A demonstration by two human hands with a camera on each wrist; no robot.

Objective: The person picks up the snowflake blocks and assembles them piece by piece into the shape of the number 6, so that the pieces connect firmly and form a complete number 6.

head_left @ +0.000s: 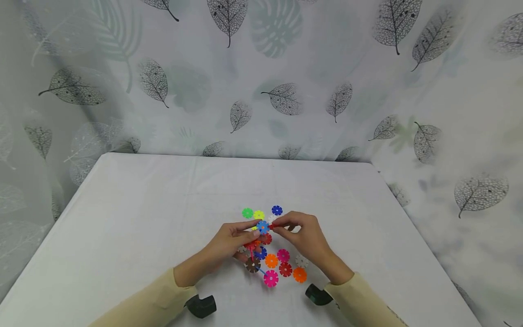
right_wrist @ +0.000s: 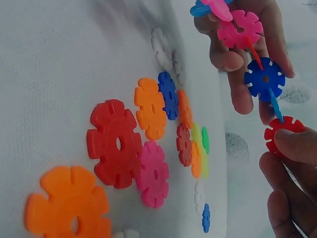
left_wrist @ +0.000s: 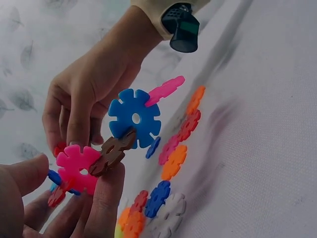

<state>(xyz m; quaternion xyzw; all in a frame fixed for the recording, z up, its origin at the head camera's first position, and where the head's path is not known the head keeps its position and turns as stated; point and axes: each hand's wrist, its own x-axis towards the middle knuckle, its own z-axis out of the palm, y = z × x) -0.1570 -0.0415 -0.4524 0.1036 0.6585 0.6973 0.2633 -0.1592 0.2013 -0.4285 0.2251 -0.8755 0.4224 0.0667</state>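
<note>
No lettering can be read; no numbers or signs.

White drapery (head_left: 196, 63) hangs behind the table (head_left: 122, 218) and down past its left and right edges, printed with dark skeleton leaves (head_left: 228, 18) and paler green ones (head_left: 275, 27). A faintly creased white cloth (head_left: 335, 195) covers the table; the light is soft, and the drapery looks greyer left of the table.

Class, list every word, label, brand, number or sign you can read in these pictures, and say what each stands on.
None can be read.
Linked discs, loose discs: no lettering visible.
Leaf-print backdrop: no readable words.
Dark left wrist device: no readable lettering.
Right sleeve: dark marks, too small to read.
</note>
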